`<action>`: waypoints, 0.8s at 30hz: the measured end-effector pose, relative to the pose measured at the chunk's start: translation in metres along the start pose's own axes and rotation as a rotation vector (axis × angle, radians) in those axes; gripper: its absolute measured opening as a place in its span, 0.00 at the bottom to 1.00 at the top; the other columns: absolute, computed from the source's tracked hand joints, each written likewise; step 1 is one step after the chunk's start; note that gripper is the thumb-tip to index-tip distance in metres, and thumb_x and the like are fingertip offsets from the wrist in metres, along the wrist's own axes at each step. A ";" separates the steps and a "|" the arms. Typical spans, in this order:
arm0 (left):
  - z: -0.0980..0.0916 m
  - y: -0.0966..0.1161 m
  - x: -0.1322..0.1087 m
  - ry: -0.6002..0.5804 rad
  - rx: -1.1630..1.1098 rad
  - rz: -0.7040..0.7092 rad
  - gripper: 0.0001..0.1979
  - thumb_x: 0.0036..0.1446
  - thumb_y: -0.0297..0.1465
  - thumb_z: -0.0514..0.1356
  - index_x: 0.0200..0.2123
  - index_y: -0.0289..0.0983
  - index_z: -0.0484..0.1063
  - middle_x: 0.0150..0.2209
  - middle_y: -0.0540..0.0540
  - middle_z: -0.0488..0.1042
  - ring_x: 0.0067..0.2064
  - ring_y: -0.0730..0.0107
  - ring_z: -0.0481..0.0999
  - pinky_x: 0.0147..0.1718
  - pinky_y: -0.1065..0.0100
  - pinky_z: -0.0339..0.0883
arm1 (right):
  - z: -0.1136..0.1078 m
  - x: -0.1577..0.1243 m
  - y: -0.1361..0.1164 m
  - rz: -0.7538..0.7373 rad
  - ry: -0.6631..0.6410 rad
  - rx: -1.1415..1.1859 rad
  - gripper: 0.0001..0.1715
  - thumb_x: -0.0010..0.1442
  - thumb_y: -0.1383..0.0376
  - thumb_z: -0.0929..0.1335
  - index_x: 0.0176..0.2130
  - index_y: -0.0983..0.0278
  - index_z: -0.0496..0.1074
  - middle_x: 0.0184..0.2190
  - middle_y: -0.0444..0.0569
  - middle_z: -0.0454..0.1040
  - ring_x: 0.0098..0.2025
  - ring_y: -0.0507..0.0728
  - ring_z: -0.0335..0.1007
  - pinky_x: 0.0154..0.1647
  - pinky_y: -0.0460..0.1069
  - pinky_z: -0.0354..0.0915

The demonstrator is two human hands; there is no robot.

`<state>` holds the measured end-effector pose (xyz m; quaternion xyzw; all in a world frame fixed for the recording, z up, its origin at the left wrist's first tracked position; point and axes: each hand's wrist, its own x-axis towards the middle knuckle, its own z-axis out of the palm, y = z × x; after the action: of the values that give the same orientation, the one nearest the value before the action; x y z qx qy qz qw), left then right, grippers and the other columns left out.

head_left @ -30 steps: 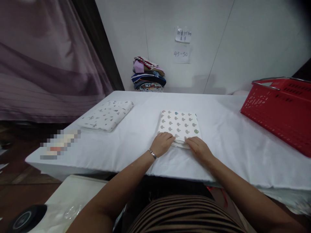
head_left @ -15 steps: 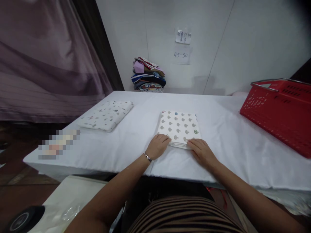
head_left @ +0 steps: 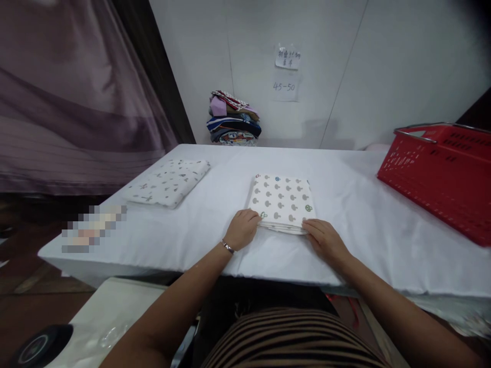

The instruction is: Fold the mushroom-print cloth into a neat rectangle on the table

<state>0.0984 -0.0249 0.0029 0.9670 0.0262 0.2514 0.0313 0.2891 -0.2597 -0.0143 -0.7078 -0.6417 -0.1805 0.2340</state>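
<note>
A folded white cloth with grey mushroom prints [head_left: 283, 202] lies flat in the middle of the white table [head_left: 215, 225]. My left hand [head_left: 241, 229] rests at its near left corner, fingers curled against the edge of the folded layers. At the near right corner my right hand [head_left: 326, 239] lies with the fingertips touching the cloth's edge. Both hands press against the near side of the cloth. A bracelet sits on my left wrist.
A second folded white cloth with small grey prints [head_left: 169, 181] lies at the table's left. A red basket [head_left: 441, 176] stands at the right edge. A pile of coloured fabrics [head_left: 233, 117] sits by the back wall. A curtain [head_left: 76, 92] hangs left.
Both hands have slid apart along the cloth's near edge, from its middle out to the two near corners. The cloth has stayed in place.
</note>
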 end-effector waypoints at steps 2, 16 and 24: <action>0.000 0.006 0.002 -0.011 -0.015 0.008 0.14 0.55 0.26 0.55 0.47 0.37 0.66 0.45 0.44 0.71 0.48 0.61 0.66 0.48 0.56 0.61 | -0.002 0.002 0.000 0.004 -0.014 -0.008 0.18 0.61 0.68 0.62 0.51 0.62 0.66 0.49 0.55 0.71 0.51 0.62 0.66 0.51 0.58 0.63; -0.003 0.006 0.006 0.042 -0.365 -0.399 0.10 0.60 0.33 0.52 0.34 0.40 0.73 0.43 0.48 0.74 0.48 0.67 0.69 0.51 0.63 0.60 | 0.005 0.002 0.015 0.358 0.001 0.292 0.21 0.60 0.56 0.61 0.51 0.57 0.69 0.58 0.49 0.63 0.60 0.62 0.56 0.52 0.58 0.65; 0.006 -0.026 0.039 -0.041 -0.467 -1.003 0.20 0.54 0.38 0.58 0.46 0.32 0.68 0.43 0.39 0.75 0.42 0.61 0.74 0.42 0.66 0.66 | 0.003 0.049 0.022 1.168 -0.079 0.812 0.49 0.50 0.50 0.67 0.63 0.67 0.50 0.54 0.60 0.66 0.50 0.62 0.69 0.45 0.52 0.68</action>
<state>0.1341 0.0037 0.0143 0.8080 0.4266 0.1860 0.3615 0.3162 -0.2192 0.0079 -0.7988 -0.1820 0.2537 0.5142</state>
